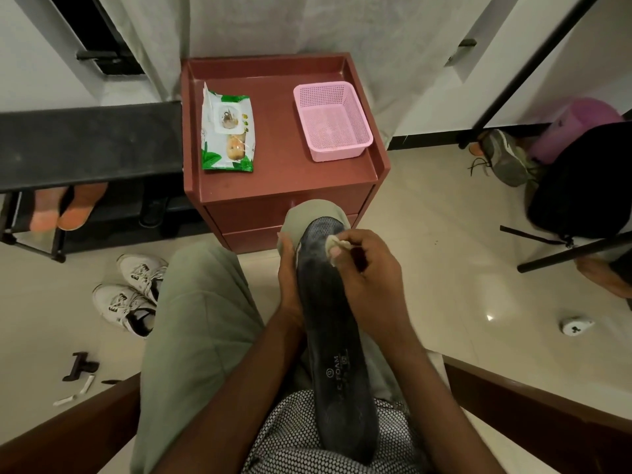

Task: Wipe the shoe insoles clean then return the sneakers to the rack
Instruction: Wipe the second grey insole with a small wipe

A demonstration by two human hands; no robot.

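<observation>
Clearly mid-wipe, the left hand [289, 268] grips the dark insole [333, 336] lying along the lap while the right hand [366, 265] pinches a wadded wipe [333, 246] at its toe end, so heelward strokes seem next.

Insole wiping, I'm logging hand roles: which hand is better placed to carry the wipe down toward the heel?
Probably the right hand: it already pinches the wipe against the toe end of the insole, while the left hand grips the insole's edge, steadying it.
</observation>
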